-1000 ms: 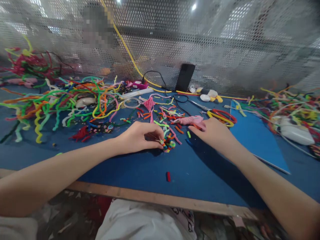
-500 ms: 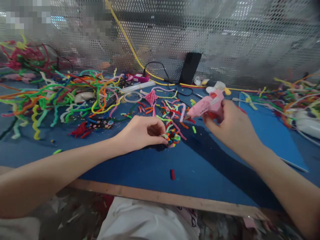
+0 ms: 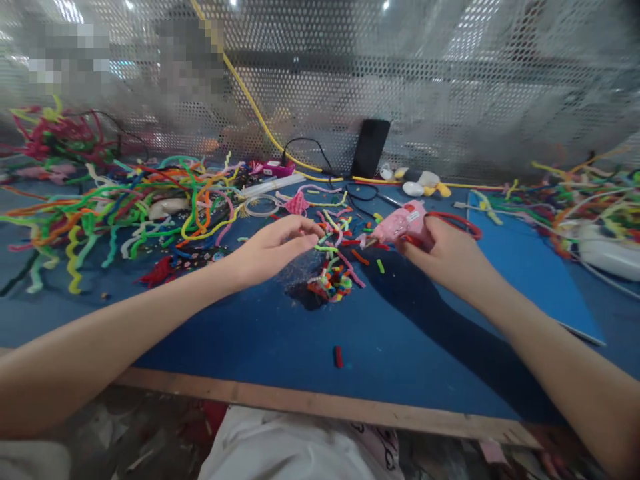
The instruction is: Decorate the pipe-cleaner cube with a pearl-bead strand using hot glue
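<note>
1. Cluster (image 3: pixel 334 283) of bright fuzzy stubs, on the blue table (image 3: pixel 240 350), nearer the wearer than either hand and between them from side to side. No finger on it. One red stub (image 3: pixel 339 357) lies nearer yet.
2. Left hand (image 3: pixel 275 251): over the table, beyond the cluster and to its left. Thumb and fingers curled toward each other at the snippets (image 3: pixel 326 249); cannot tell if anything is pinched.
3. Right hand (image 3: pixel 450 248): well apart from the left, wrapped round the glue gun (image 3: pixel 399 225), nozzle pointing toward the left hand's side.
4. Step in hand, my judgement: left at the snippets, gun held ready. Next move seems to call for a fine left-hand pinch, nozzle kept off the fingertips.
5. Just behind the right hand: red-handled scissors (image 3: pixel 474 228). To its right: blue board (image 3: pixel 530 273).
6. Left of and beyond the left hand: heap of fuzzy stems (image 3: pixel 150 193).
7. Farthest, past both hands: phone (image 3: pixel 370 148), propped at the mesh screen (image 3: pixel 450 100).
</note>
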`<control>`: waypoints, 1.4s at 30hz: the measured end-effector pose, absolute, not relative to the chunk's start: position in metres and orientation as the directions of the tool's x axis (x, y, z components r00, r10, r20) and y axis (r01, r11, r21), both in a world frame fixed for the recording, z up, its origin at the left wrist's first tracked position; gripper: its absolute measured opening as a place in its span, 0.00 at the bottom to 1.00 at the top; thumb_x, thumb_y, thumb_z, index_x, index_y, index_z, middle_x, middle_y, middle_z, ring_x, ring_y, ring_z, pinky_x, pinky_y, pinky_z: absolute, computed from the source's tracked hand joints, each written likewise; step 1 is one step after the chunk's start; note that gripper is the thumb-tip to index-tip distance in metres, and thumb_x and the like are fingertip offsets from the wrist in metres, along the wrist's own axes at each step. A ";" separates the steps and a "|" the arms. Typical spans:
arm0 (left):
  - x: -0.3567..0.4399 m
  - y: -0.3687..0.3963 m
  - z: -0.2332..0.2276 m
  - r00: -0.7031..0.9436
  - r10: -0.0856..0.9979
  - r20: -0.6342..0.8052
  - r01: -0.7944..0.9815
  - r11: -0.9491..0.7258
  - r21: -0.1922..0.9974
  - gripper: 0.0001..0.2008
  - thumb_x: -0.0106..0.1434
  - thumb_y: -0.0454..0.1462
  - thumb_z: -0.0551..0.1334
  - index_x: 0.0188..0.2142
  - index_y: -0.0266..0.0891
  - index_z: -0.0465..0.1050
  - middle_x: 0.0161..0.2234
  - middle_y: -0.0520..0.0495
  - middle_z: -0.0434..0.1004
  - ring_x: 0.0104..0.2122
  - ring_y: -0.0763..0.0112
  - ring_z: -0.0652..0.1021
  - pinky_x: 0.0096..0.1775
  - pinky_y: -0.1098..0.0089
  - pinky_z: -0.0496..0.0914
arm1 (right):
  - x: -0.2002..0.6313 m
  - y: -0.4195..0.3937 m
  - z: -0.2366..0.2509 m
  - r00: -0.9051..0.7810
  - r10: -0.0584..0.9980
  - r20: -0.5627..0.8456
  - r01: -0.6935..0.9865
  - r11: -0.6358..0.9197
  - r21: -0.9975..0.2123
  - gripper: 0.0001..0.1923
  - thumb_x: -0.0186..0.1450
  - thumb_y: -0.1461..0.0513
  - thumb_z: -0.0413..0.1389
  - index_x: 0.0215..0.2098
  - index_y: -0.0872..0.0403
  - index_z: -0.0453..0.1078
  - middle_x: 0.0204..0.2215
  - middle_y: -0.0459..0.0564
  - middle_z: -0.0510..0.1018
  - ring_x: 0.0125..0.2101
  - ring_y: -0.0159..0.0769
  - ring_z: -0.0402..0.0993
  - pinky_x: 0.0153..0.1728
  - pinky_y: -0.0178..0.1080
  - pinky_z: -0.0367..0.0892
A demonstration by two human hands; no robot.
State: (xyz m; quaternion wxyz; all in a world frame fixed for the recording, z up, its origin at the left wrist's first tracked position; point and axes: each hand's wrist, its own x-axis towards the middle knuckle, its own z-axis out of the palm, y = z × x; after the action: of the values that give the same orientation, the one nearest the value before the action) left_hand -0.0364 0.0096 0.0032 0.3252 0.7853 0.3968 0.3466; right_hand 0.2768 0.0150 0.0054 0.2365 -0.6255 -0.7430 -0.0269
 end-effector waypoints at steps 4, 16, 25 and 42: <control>-0.020 0.036 0.009 0.582 0.663 0.472 0.420 -0.741 0.524 0.16 0.65 0.38 0.65 0.52 0.38 0.76 0.52 0.42 0.81 0.50 0.62 0.79 0.53 0.61 0.72 | 0.274 0.016 0.005 -0.071 0.942 0.328 0.937 0.176 -0.301 0.20 0.60 0.45 0.54 0.25 0.47 0.53 0.19 0.45 0.62 0.22 0.36 0.58 0.24 0.40 0.51; 0.017 0.050 -0.003 0.530 0.578 0.621 0.357 -0.816 0.454 0.04 0.64 0.37 0.68 0.35 0.38 0.82 0.32 0.47 0.86 0.33 0.67 0.83 0.37 0.69 0.72 | 0.274 0.015 0.004 -0.022 0.968 0.251 0.920 0.117 -0.373 0.27 0.60 0.38 0.53 0.23 0.49 0.54 0.19 0.44 0.64 0.22 0.34 0.58 0.23 0.38 0.52; 0.018 0.043 -0.003 0.490 0.627 0.606 0.222 -0.761 0.609 0.16 0.56 0.35 0.72 0.36 0.39 0.66 0.41 0.45 0.83 0.41 0.67 0.82 0.44 0.68 0.73 | 0.270 0.013 0.004 -0.001 0.980 0.199 0.903 0.086 -0.420 0.25 0.58 0.39 0.53 0.24 0.49 0.57 0.20 0.43 0.62 0.22 0.33 0.56 0.24 0.38 0.52; 0.016 0.061 -0.011 0.232 0.814 0.533 0.404 -0.579 0.708 0.06 0.58 0.29 0.65 0.34 0.38 0.70 0.32 0.50 0.80 0.32 0.71 0.81 0.38 0.70 0.75 | 0.273 0.014 -0.003 0.041 0.988 0.149 0.739 0.071 -0.670 0.22 0.61 0.43 0.58 0.33 0.52 0.68 0.22 0.44 0.67 0.23 0.33 0.62 0.24 0.37 0.57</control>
State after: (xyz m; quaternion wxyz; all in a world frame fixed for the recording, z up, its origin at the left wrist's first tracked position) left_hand 0.0156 0.0605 -0.0106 0.2177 0.7539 0.4040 0.4702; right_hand 0.2727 0.0141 -0.0027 0.3101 -0.6513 -0.6628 0.2009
